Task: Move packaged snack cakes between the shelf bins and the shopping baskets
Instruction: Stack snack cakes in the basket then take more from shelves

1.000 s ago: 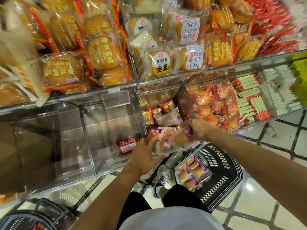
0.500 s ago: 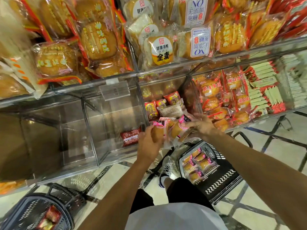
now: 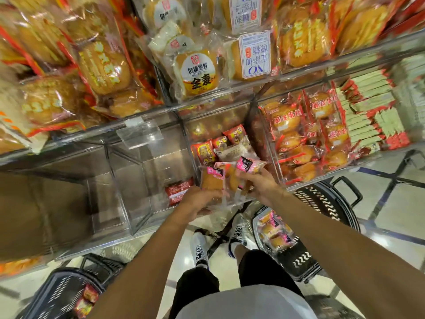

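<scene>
Pink-labelled snack cakes (image 3: 212, 179) in both hands (image 3: 232, 194)

You're in a shop aisle: glossy pale tile floor (image 3: 391, 203) w/ dark diagonal lines, ceiling light glare on it. Clear acrylic shelving (image 3: 147, 139) in front of you, brown panel (image 3: 41, 215) at lower left.

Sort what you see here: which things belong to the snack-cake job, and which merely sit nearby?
In the job:
left hand
right hand
pink-labelled wrapped cakes
clear middle shelf bin
black basket holding pink cakes

Nearby:
large round bread bags
green wafer packs
</scene>
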